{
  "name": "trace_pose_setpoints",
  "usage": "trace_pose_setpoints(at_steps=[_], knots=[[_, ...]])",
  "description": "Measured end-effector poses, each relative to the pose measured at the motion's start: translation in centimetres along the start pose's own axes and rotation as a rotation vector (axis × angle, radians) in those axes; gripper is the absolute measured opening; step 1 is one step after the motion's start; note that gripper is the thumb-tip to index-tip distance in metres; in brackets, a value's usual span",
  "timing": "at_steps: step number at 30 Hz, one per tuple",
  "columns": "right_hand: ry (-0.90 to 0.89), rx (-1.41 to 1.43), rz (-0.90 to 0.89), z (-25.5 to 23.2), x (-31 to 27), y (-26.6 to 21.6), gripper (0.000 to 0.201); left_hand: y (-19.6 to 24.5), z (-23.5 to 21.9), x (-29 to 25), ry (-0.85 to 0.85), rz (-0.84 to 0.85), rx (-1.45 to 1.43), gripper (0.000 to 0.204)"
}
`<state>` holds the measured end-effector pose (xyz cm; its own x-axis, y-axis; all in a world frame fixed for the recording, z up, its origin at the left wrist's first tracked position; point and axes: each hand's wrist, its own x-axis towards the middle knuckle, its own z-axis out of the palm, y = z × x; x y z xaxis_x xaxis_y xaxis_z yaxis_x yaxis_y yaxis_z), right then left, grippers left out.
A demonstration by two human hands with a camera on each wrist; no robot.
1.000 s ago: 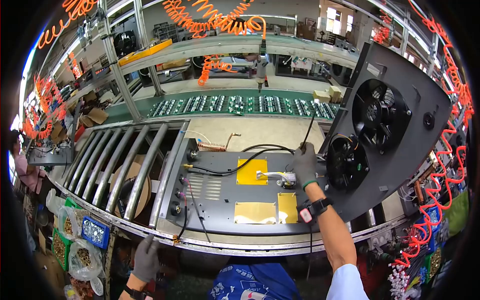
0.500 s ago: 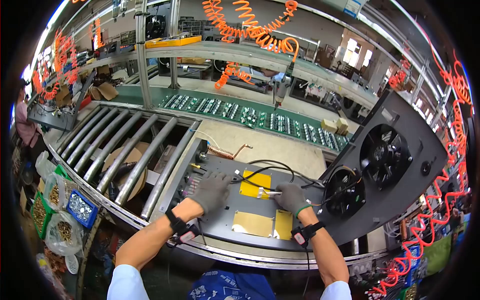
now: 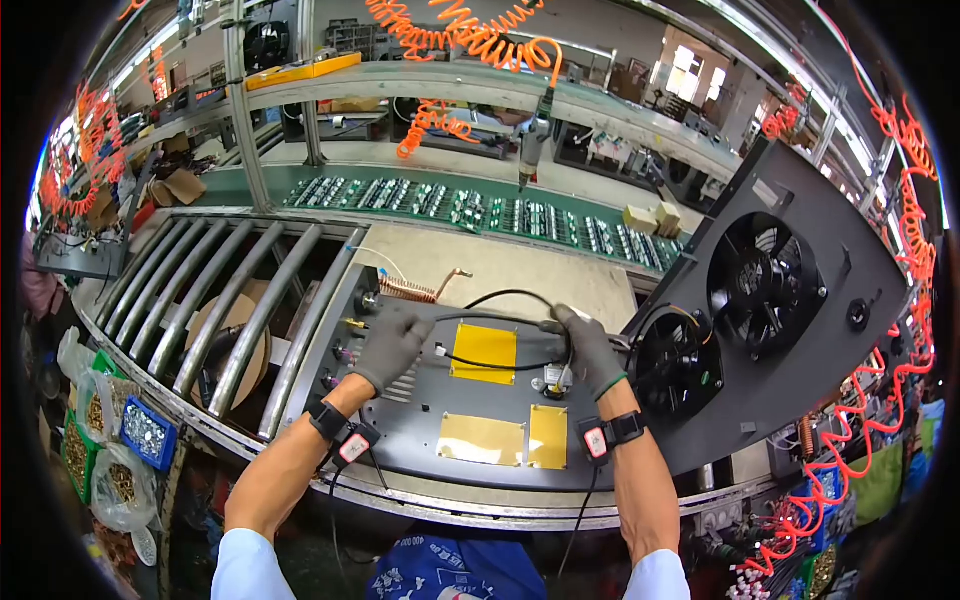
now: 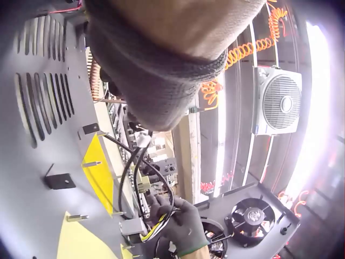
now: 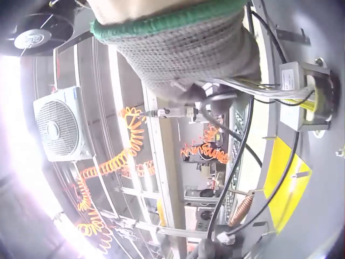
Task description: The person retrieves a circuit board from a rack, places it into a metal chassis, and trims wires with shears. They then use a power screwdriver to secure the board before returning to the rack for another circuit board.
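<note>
Over the slotted left part of the grey metal panel (image 3: 385, 440), the gloved left hand (image 3: 393, 350) pinches a black cable (image 3: 490, 319) near its end. A white connector (image 4: 143, 140) shows at its fingertips in the left wrist view. The gloved right hand (image 3: 592, 350) curls round the cable's other end, beside a small metal-cased part (image 3: 556, 378) with wires. White and yellow wires (image 5: 269, 89) run from that part to the right hand. Yellow sheets (image 3: 484, 353) lie on the panel between the hands.
An upright dark panel with two fans (image 3: 763, 268) stands at the right. Metal rollers (image 3: 245, 345) lie left, circuit boards (image 3: 465, 207) along the back. A driver (image 3: 531, 150) hangs from an orange coil; parts bins (image 3: 148, 432) sit lower left.
The left hand has come up from below the front rail onto the panel and taken the cable. The right hand has lowered, then shifted slightly back; the cable now spans both hands.
</note>
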<state>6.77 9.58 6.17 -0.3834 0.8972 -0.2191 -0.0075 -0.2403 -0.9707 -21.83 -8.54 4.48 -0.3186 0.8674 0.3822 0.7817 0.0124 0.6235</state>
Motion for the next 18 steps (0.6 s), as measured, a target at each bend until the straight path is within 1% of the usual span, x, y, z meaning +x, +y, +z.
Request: trace_pose_setpoints(at_steps=[2,3,5,6,7,8,10,11,13,14,16,17,18], knots=[[-0.105,-0.209,0.001,2.3,-2.1,-1.8,0.019,0.5,-0.6,0.0,-0.002,0.003,-0.001,0.028],[-0.23,-0.392,-0.203,2.4,-2.2,-0.9,0.018,0.8,-1.0,-0.4,-0.066,0.014,0.02,0.025],[-0.265,-0.592,-0.335,2.7,-1.9,1.0,0.021,1.2,-1.5,-1.3,-0.199,0.043,0.065,0.02],[-0.278,-0.69,-0.401,3.0,-2.1,1.4,0.024,1.2,-1.3,-1.6,-0.211,0.086,0.134,0.019],[-0.204,-0.754,-0.412,3.5,-2.5,1.3,0.024,1.1,-1.0,-1.8,-0.221,0.129,0.202,0.018],[-0.184,-0.762,-0.489,3.4,-2.5,1.6,0.023,0.9,-0.7,-1.9,-0.227,0.172,0.271,0.017],[-0.148,-0.782,-0.644,3.5,-2.4,2.0,0.021,0.2,0.6,-2.0,-0.219,0.172,0.295,0.017],[-0.08,-0.632,-0.582,3.3,-2.3,2.0,0.02,-0.2,1.1,-2.0,-0.216,0.171,0.305,0.019],[0.055,-0.337,-0.452,2.9,-3.0,1.2,0.017,0.7,0.8,-1.9,-0.237,0.142,0.319,0.027],[0.103,-0.203,-0.433,2.3,-2.5,1.2,0.016,1.0,0.7,-2.0,-0.25,0.13,0.325,0.031],[0.2,0.071,-0.389,1.8,-1.6,1.0,0.015,1.1,0.9,-2.3,-0.219,0.145,0.328,0.023],[0.212,0.109,-0.383,1.9,-1.4,1.3,0.014,1.1,0.9,-2.3,-0.201,0.153,0.332,0.02],[0.169,0.014,-0.375,2.1,-1.9,0.8,0.014,0.9,0.9,-2.2,-0.241,0.159,0.354,0.025]])
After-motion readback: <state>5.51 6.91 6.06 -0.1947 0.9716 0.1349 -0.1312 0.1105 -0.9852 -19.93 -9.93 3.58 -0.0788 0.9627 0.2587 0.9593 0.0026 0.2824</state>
